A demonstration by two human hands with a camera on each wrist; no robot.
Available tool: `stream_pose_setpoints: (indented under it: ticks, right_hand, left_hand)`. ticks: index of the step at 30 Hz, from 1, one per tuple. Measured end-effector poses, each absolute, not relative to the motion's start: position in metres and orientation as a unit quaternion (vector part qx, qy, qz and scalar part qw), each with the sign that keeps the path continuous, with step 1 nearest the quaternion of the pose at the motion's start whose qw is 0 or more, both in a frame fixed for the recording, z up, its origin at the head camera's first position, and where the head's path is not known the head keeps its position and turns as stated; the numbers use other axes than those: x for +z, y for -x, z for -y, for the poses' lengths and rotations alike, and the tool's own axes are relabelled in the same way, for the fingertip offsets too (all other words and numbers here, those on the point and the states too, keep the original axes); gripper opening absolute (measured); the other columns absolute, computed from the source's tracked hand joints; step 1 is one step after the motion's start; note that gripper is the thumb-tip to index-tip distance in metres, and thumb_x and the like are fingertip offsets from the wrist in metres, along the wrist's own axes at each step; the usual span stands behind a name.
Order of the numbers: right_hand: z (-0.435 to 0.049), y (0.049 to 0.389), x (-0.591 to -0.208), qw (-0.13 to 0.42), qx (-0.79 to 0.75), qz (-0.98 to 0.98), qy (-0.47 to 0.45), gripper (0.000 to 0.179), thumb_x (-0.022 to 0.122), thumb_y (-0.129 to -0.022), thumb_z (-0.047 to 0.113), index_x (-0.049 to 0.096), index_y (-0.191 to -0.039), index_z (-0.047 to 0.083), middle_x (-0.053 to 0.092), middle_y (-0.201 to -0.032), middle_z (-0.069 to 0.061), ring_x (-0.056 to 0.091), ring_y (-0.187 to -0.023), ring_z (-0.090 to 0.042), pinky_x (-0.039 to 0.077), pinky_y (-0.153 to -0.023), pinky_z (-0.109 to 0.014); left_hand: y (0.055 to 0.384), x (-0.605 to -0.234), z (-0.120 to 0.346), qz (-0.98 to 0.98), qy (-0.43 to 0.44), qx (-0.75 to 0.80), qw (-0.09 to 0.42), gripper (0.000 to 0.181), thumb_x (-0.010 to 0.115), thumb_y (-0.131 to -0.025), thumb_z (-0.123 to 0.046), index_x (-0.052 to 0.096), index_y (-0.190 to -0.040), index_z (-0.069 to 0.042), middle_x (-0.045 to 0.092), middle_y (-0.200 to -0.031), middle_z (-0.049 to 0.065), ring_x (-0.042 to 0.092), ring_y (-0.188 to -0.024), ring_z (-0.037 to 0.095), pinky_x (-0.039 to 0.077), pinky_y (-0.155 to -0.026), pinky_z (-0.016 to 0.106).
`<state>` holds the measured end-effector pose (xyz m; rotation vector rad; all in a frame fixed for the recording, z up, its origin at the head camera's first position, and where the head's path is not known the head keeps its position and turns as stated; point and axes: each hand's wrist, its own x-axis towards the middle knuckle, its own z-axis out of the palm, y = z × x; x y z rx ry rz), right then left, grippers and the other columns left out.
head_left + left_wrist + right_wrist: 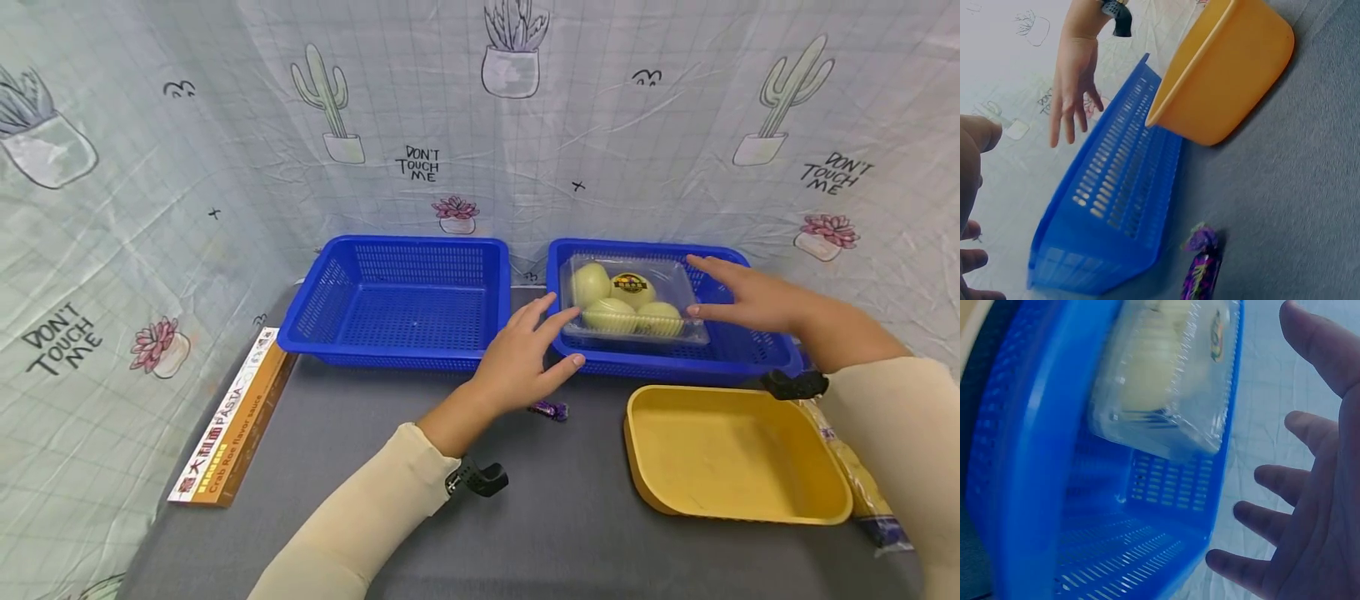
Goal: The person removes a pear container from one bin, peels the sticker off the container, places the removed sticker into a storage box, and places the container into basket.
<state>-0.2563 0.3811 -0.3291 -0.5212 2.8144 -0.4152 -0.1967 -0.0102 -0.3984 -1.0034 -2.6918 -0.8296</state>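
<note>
A clear plastic clamshell box (637, 298) of several pale green round fruits, with a black and yellow label, lies in the left part of the right blue basket (742, 354). My left hand (517, 358) is over the basket's near left corner, fingers spread, fingertips close to the box's left side. On the other side my right hand (765, 300) reaches over the basket, thumb and fingers apart near the box's right end. The right wrist view shows a gap between the right fingers (1279, 484) and the box (1160, 381). Neither hand holds anything.
A second blue basket (416, 321) stands left. The yellow bin (735, 458) is in front of the right basket, beside a yellow and blue packet (862, 475) partly under the right sleeve. A purple-wrapped candy (551, 410) lies near the left hand; a pasta box (232, 425) lies far left.
</note>
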Motion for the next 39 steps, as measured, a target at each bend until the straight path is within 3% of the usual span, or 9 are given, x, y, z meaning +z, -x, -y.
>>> stream_pose_setpoints:
  ticks: [9,19,23,28,33,39]
  right_hand:
    - [-0.386,0.266,-0.328,0.143,-0.168,-0.965,0.139,0.096,0.061,-0.106,0.049,0.005,-0.172,0.009,0.015,-0.169,-0.039,0.023,-0.146,-0.068,0.021,-0.110,-0.085]
    - [-0.389,0.275,-0.332,0.167,-0.227,-0.952,0.116,0.092,0.058,-0.108,0.049,0.004,-0.172,0.010,0.015,-0.168,-0.039,0.026,-0.145,-0.067,0.026,-0.110,-0.083]
    - [-0.390,0.282,-0.334,0.180,-0.261,-0.942,0.108,0.091,0.056,-0.109,0.048,0.003,-0.172,0.009,0.013,-0.168,-0.040,0.018,-0.149,-0.066,0.023,-0.111,-0.083]
    - [-0.396,0.290,-0.340,0.212,-0.311,-0.922,0.091,0.090,0.053,-0.112,0.046,-0.003,-0.172,0.008,0.009,-0.168,-0.041,0.017,-0.148,-0.066,0.029,-0.109,-0.083]
    - [-0.401,0.297,-0.347,0.228,-0.331,-0.913,0.073,0.090,0.051,-0.113,0.045,-0.006,-0.171,0.008,0.009,-0.168,-0.042,0.017,-0.148,-0.066,0.029,-0.109,-0.082]
    - [-0.406,0.302,-0.359,0.235,-0.340,-0.908,0.064,0.090,0.051,-0.113,0.045,-0.008,-0.171,0.009,0.008,-0.167,-0.043,0.016,-0.149,-0.065,0.029,-0.110,-0.082]
  left_hand:
    - [0.199,-0.413,-0.005,0.897,0.276,-0.343,0.046,0.062,0.058,-0.107,-0.051,0.046,-0.163,-0.026,0.032,-0.172,0.013,0.035,-0.155,0.040,0.044,-0.112,0.065]
    - [0.205,-0.435,-0.015,0.896,0.182,-0.405,-0.017,0.060,0.056,-0.109,-0.048,0.045,-0.163,-0.026,0.019,-0.176,0.014,0.038,-0.153,0.040,0.044,-0.114,0.061]
    - [0.210,-0.444,-0.017,0.884,0.178,-0.432,-0.020,0.054,0.053,-0.111,-0.044,0.047,-0.162,-0.027,0.031,-0.172,0.015,0.042,-0.151,0.038,0.041,-0.117,0.058]
    - [0.214,-0.452,-0.020,0.864,0.175,-0.470,-0.037,0.049,0.050,-0.112,-0.043,0.048,-0.160,-0.033,0.049,-0.161,0.011,0.048,-0.147,0.031,0.043,-0.115,0.054]
    - [0.215,-0.452,-0.023,0.848,0.167,-0.499,-0.059,0.050,0.050,-0.112,-0.043,0.046,-0.161,-0.035,0.053,-0.157,0.011,0.053,-0.140,0.030,0.047,-0.110,0.054]
    - [0.215,-0.451,-0.026,0.839,0.171,-0.513,-0.063,0.050,0.051,-0.111,-0.040,0.046,-0.161,-0.032,0.054,-0.157,0.013,0.051,-0.142,0.030,0.045,-0.113,0.054]
